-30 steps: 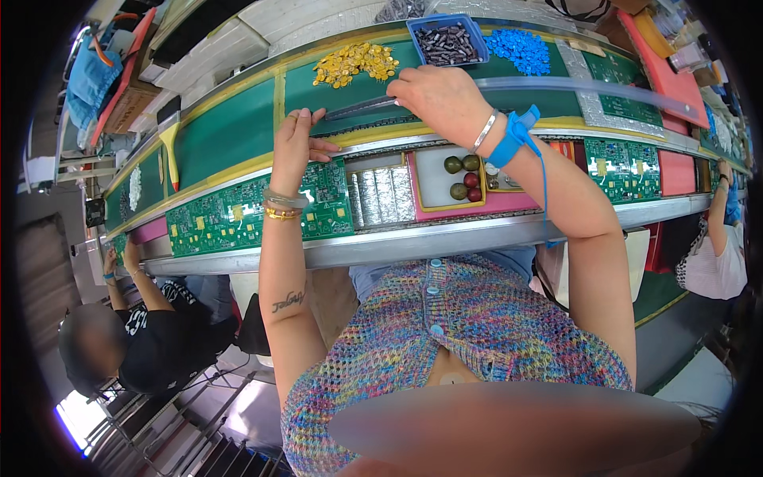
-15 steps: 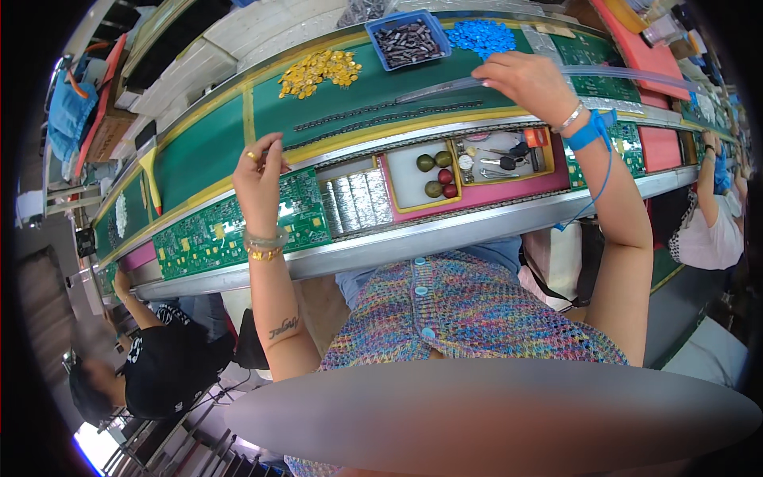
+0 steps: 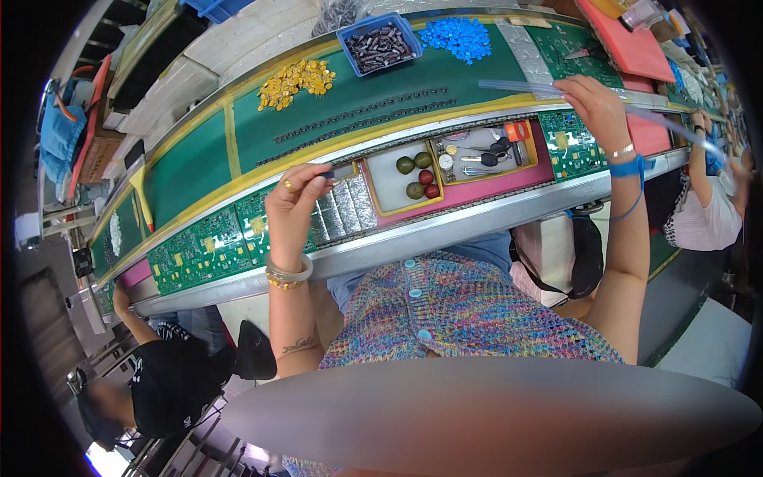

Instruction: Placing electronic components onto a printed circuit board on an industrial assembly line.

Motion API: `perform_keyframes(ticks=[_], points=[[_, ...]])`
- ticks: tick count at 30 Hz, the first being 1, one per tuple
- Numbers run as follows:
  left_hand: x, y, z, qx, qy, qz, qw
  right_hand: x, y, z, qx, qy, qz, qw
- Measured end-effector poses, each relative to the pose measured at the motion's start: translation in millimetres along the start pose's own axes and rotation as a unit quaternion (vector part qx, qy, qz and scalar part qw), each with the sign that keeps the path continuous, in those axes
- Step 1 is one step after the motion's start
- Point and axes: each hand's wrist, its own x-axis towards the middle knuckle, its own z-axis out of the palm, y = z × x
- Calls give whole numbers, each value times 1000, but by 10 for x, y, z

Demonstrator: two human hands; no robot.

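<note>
My left hand (image 3: 294, 199) is closed in a pinch on a small dark piece (image 3: 324, 174), above the front rail and beside silvery foil-covered strips (image 3: 347, 208). My right hand (image 3: 594, 111) grips a long clear plastic tube (image 3: 517, 86), whose far part runs off to the right. The tube is over the green bench surface, by a silvery strip. Left of it, two rows of small dark components (image 3: 362, 116) lie on the green mat (image 3: 294, 114). Below my left hand are green circuit boards (image 3: 211, 238).
Behind the rows sit a yellow pile of small discs (image 3: 296, 83), a blue bin (image 3: 380, 46) of dark cylindrical parts and a blue heap (image 3: 457, 40). A divided tray (image 3: 389, 211) holds round fruit, keys and a watch. Other people (image 3: 171, 374) work at both sides.
My right hand has moved right with the tube, off the dark rows. My left hand came down and right, and a small dark piece now shows in its pinch.
</note>
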Motion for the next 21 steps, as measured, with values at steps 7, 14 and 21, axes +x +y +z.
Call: perform_keyframes(ticks=[7, 14, 21], points=[[-100, 131, 402, -133, 18, 72, 988, -153, -1358, -260, 212, 85, 43, 973], [-132, 121, 505, -125, 33, 108, 986, -155, -1615, -156, 233, 83, 19, 969], [-159, 147, 509, -114, 39, 122, 985, -136, -1684, -137, 232, 69, 14, 970]])
